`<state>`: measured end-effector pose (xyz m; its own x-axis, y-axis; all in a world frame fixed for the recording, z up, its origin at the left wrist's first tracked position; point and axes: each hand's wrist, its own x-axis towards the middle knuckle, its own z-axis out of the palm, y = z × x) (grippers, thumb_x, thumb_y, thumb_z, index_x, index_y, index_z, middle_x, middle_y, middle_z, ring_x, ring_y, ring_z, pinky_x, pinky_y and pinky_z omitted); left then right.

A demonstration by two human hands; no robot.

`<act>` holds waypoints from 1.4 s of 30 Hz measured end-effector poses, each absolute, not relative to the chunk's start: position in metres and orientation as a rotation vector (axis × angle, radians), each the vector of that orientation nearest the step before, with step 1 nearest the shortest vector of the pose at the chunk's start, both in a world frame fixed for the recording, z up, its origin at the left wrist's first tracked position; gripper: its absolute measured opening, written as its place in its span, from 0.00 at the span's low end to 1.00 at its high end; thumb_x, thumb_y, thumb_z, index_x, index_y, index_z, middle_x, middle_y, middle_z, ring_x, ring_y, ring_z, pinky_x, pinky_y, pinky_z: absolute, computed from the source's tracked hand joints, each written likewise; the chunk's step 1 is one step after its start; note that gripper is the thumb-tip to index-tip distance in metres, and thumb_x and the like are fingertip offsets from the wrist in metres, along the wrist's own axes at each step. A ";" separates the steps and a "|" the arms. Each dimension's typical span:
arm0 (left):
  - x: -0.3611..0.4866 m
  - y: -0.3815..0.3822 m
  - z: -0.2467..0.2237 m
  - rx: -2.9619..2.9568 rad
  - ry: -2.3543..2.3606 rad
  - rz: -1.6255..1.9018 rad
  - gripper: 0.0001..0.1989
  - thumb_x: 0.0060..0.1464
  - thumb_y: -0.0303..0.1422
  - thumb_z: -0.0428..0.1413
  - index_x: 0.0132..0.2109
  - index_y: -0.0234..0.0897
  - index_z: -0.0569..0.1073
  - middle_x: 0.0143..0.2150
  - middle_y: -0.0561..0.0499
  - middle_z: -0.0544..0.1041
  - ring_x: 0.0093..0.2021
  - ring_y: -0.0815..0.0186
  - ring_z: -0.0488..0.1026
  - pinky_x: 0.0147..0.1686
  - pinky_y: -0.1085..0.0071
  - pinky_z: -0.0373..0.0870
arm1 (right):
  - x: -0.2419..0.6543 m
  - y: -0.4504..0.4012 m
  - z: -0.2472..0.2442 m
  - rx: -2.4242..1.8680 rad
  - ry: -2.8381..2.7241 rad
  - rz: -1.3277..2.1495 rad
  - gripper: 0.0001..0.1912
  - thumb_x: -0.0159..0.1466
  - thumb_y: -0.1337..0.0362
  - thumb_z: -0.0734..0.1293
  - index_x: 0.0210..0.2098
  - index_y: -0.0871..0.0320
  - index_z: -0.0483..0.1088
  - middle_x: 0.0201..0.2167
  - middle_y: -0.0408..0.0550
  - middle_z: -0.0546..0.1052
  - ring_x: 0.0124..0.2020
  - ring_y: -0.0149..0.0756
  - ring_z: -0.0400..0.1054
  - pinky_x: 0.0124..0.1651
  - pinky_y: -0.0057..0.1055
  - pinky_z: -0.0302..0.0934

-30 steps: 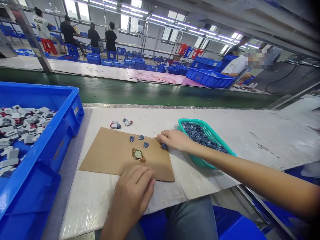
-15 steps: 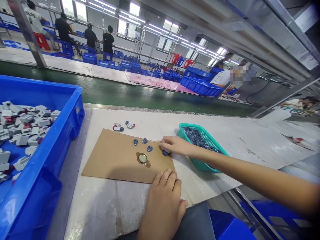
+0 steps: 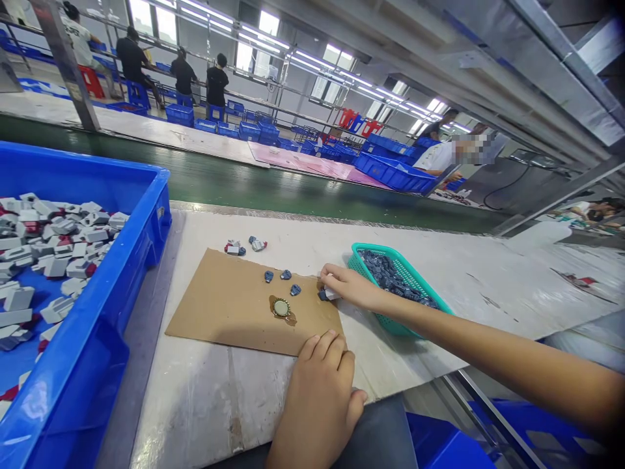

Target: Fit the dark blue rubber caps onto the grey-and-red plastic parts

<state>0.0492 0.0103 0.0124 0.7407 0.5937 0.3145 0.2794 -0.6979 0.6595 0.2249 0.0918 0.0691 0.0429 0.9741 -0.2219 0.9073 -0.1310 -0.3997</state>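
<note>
My left hand [image 3: 322,384] lies palm down, its fingers resting on the near right edge of a brown cardboard sheet [image 3: 219,299]. At the sheet's right end my right hand [image 3: 349,285] is closed on a small grey plastic piece [image 3: 332,294], partly hidden by the fingers. A dark blue part [image 3: 322,295] shows at its left end; whether they are joined is hard to tell. On the cardboard lie several small dark blue pieces [image 3: 295,290] and a bottle cap [image 3: 281,308] in a wet-looking brown stain. Grey pieces with blue ends [image 3: 235,248] sit just beyond the sheet.
A green basket [image 3: 415,279] of dark blue pieces stands at the right, under my right forearm. To the left is a large blue crate [image 3: 141,215] with grey and dark red parts. Beyond the table runs a green conveyor belt [image 3: 234,189]; people work farther back.
My right hand has turned slightly at the cardboard's right end, and more of the grey piece shows. My left hand stays in place. The whole view has shifted a little.
</note>
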 end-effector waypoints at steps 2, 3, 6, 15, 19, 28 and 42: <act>0.049 0.010 0.012 2.351 0.654 0.693 0.18 0.54 0.36 0.52 0.50 0.33 0.67 0.57 0.46 0.67 0.59 0.60 0.58 0.59 0.60 0.55 | 0.225 0.093 0.068 -2.123 -2.000 0.689 0.11 0.64 0.68 0.55 0.29 0.62 0.64 0.30 0.45 0.71 0.32 0.31 0.64 0.36 0.29 0.57; 0.049 0.010 0.012 2.352 0.655 0.694 0.17 0.54 0.36 0.52 0.50 0.33 0.67 0.57 0.46 0.67 0.59 0.60 0.58 0.59 0.61 0.55 | 0.226 0.093 0.068 -2.115 -2.016 0.693 0.12 0.64 0.68 0.55 0.28 0.62 0.65 0.28 0.44 0.71 0.30 0.30 0.63 0.35 0.29 0.56; 0.050 0.011 0.012 2.349 0.658 0.699 0.17 0.54 0.35 0.52 0.49 0.33 0.67 0.57 0.46 0.67 0.59 0.60 0.58 0.60 0.61 0.55 | 0.225 0.096 0.068 -2.123 -2.049 0.675 0.13 0.64 0.68 0.56 0.24 0.62 0.64 0.24 0.42 0.69 0.27 0.30 0.61 0.32 0.28 0.55; 0.050 0.012 0.013 2.319 0.651 0.688 0.18 0.54 0.36 0.52 0.50 0.31 0.68 0.57 0.44 0.67 0.59 0.59 0.59 0.60 0.61 0.54 | 0.223 0.099 0.056 -2.168 -2.064 0.573 0.17 0.65 0.65 0.56 0.22 0.62 0.63 0.21 0.41 0.67 0.24 0.29 0.60 0.30 0.27 0.54; 0.052 0.014 0.012 2.311 0.649 0.689 0.18 0.54 0.37 0.52 0.49 0.31 0.68 0.56 0.43 0.68 0.58 0.58 0.59 0.59 0.60 0.55 | 0.220 0.095 0.054 -2.146 -2.083 0.530 0.17 0.65 0.66 0.54 0.22 0.61 0.62 0.23 0.42 0.69 0.25 0.29 0.61 0.31 0.27 0.53; 0.051 0.014 0.011 2.272 0.646 0.714 0.16 0.54 0.35 0.52 0.48 0.31 0.69 0.56 0.43 0.67 0.58 0.58 0.59 0.59 0.61 0.54 | 0.210 0.089 0.057 -2.144 -2.166 0.447 0.15 0.63 0.64 0.51 0.24 0.59 0.61 0.23 0.45 0.71 0.25 0.32 0.61 0.29 0.27 0.49; 0.050 0.017 0.012 2.268 0.630 0.745 0.15 0.54 0.34 0.52 0.47 0.31 0.69 0.54 0.43 0.69 0.57 0.59 0.59 0.58 0.62 0.54 | 0.217 0.090 0.054 -2.184 -2.188 0.412 0.15 0.66 0.66 0.51 0.26 0.60 0.62 0.22 0.42 0.66 0.24 0.30 0.60 0.30 0.27 0.52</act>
<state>0.0505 0.0167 0.0116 0.7214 0.6060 0.3351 0.2299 -0.6661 0.7095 0.2171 0.0902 0.0540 -0.0192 0.9854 -0.1689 0.9794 -0.0155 -0.2015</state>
